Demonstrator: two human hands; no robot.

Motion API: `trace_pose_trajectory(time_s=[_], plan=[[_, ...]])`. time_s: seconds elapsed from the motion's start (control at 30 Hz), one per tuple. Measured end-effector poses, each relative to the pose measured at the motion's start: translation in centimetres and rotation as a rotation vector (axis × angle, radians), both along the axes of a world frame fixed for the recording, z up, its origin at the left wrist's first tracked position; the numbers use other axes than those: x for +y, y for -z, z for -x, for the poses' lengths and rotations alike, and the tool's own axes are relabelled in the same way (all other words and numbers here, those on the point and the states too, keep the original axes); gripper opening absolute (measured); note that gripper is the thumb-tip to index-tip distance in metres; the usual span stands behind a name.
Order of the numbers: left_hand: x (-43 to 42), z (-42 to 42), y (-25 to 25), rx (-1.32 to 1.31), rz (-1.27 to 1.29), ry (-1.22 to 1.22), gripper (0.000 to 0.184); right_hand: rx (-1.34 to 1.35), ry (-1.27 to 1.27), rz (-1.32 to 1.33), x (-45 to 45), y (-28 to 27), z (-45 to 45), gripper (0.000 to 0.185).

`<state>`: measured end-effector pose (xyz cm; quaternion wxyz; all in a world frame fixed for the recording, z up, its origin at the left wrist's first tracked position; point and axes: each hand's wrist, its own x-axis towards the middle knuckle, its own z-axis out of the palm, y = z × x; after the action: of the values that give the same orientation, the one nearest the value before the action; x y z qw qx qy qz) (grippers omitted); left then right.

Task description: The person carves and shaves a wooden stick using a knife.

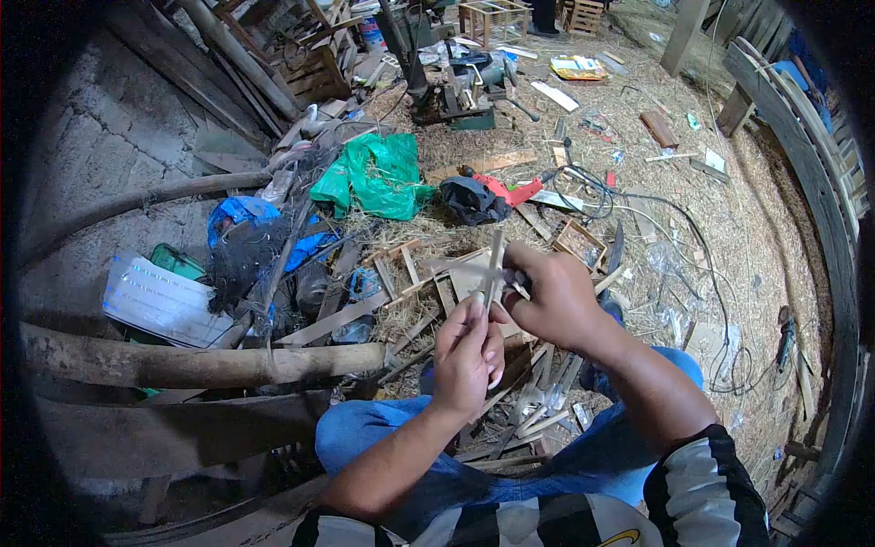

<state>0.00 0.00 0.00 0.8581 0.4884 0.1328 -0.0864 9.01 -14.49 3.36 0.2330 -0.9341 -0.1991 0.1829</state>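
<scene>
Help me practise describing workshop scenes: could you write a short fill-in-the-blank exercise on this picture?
1. The left hand grips a thin stick made of ____.
2. In the picture, the green plastic bag lies to the ____ of the red tool.
3. The crumpled bundle right beside the red tool is coloured ____.
4. The sleeve on the right arm is patterned in black and ____.

Missing words, in order: wood; left; black; white.

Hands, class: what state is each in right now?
Left hand: closed, holding a thin wooden stick.
Right hand: closed, holding a blurred tool, probably a knife.
</scene>
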Motion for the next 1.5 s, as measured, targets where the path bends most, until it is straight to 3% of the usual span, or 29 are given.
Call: trace_pose_trajectory(time_s=[0.07, 0.23, 0.3, 0.4, 0.57, 0.63, 0.7, 0.77, 1.17, 1.5], plan=[[0.1, -0.1, 0.3, -0.019, -0.062, -0.013, 0.032, 0.188, 0.094, -0.707, -0.5, 1.0, -0.1, 0.031], [-0.4, -0.1, 0.2, -0.001, -0.106, 0.048, 0.033, 0.459, 0.097, -1.064, -0.2, 0.7, -0.3, 0.028], [-0.6, 0.1, 0.4, 0.024, -0.112, 0.091, 0.033, 0.400, 0.222, -0.936, -0.2, 1.6, -0.5, 0.037], [-0.8, 0.2, 0.7, 0.045, -0.074, 0.167, 0.035, 0.314, 0.195, -0.948, -0.2, 2.0, -0.7, 0.037], [-0.5, -0.2, 0.6, 0.040, -0.043, -0.006, 0.035, -0.028, 0.102, -0.949, -0.4, 2.3, -0.7, 0.031], [-0.2, -0.2, 0.5, 0.036, -0.022, -0.035, 0.034, -0.118, 0.025, -0.522, -1.1, 0.7, -0.6, 0.031], [0.1, -0.2, 0.2, 0.041, -0.032, -0.045, 0.033, -0.226, 0.005, -0.481, -0.9, 1.6, -0.2, 0.026], [-0.1, -0.3, 0.3, 0.043, -0.020, -0.050, 0.032, -0.372, -0.090, -0.198, -0.6, 1.9, 0.3, 0.019], [-1.2, 0.1, 1.2, -0.063, 0.054, -0.030, 0.032, -0.420, -0.084, -0.014, 0.8, 2.7, 0.6, 0.013], [-1.7, 0.3, 1.5, 0.041, 0.475, -0.022, 0.036, -0.477, -0.011, 0.091, 0.9, 3.6, -0.6, 0.011]])
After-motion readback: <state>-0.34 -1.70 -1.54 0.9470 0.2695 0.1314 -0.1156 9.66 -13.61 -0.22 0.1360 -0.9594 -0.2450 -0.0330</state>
